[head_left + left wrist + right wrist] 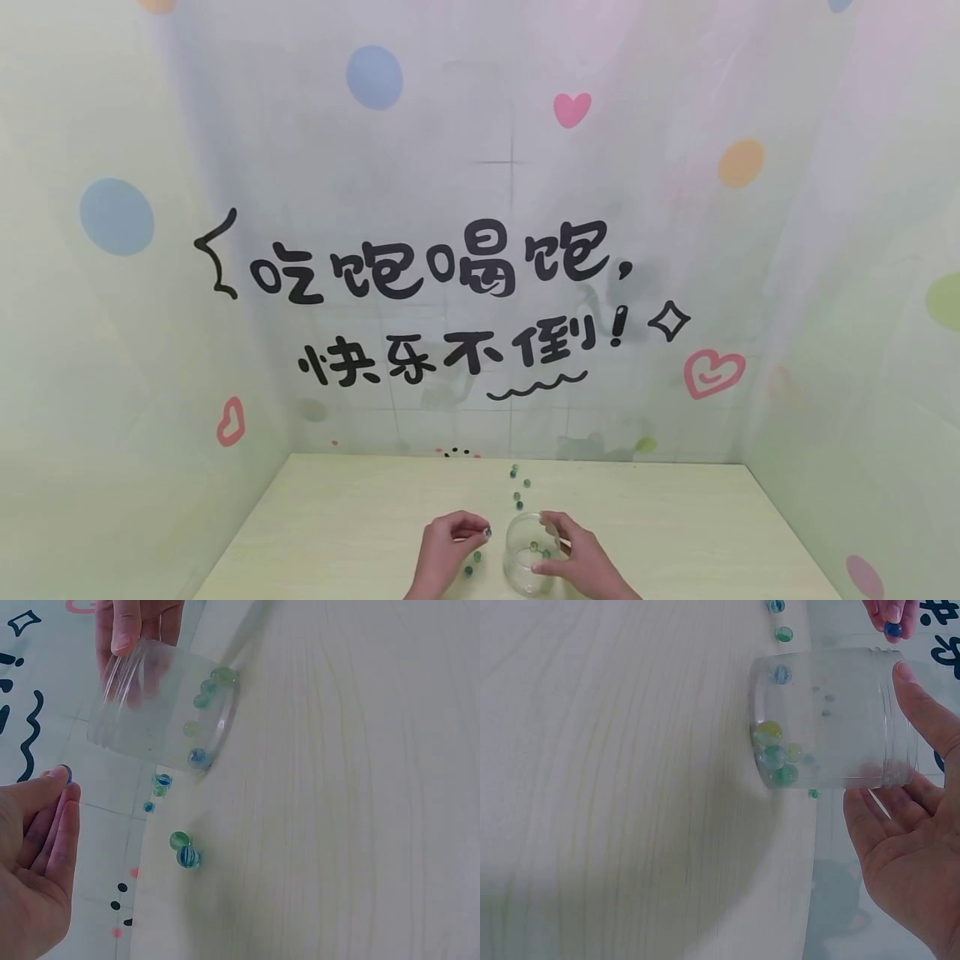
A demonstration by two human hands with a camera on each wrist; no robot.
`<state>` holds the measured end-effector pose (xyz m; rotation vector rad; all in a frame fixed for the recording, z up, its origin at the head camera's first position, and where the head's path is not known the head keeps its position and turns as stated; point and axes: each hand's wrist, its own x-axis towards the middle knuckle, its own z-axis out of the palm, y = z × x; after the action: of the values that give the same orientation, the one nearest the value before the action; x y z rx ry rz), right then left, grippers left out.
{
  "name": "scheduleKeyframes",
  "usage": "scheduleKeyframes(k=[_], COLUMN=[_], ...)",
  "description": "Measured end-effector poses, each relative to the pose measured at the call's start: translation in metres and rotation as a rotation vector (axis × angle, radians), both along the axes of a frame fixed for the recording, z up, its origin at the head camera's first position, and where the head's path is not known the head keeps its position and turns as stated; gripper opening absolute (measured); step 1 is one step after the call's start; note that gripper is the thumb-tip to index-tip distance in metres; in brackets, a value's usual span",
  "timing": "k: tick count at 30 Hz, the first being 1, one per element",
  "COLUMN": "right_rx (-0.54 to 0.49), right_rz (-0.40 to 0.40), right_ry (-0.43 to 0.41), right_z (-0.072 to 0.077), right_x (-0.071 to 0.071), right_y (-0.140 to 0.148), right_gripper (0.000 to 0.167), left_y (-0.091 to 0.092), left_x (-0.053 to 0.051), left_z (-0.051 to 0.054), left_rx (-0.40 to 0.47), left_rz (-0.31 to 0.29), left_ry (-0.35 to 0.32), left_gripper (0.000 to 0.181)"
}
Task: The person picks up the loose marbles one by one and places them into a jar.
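Observation:
My left hand [452, 546] pinches a dark blue marble [892, 629] between thumb and fingertips, above the table and left of a clear jar [517, 567]. My right hand [581, 554] grips that jar from its right side, with thumb and fingers curled around it near the mouth. The jar stands upright on the table, and no lid shows. Several green, yellow and blue marbles [768, 733] lie at the bottom of it. Two loose marbles, one green [179, 840] and one blue-striped [189, 856], rest on the table near my left hand.
Beyond the jar, several more marbles [517, 497] are scattered toward the back of the pale wooden table [360, 508]. A printed curtain [450, 167] with black lettering, dots and hearts encloses the table at the back and both sides.

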<state>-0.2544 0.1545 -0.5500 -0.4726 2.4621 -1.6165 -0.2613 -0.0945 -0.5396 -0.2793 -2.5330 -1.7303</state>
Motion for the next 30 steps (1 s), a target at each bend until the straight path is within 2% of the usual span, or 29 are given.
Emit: scheduleKeyframes(k=[12,21,30], right_rx=[-0.001,0.009,0.013], right_rz=[0.008,0.000,-0.005], right_ry=[0.021,-0.021,-0.005], right_z=[-0.002,0.002,0.003], right_x=[-0.001,-0.001,0.000], right_y=[0.000,0.001,0.000], right_gripper=[0.074,0.076,0.076], left_y=[0.009,0.016,0.024], left_x=[-0.002,-0.001,-0.001], left_z=[0.003,0.009,0.010], left_rx=[-0.006,0.000,0.037], left_rz=[0.001,-0.016,-0.039], left_ry=[0.011,0.025,0.019], left_gripper=[0.015,0.013,0.015])
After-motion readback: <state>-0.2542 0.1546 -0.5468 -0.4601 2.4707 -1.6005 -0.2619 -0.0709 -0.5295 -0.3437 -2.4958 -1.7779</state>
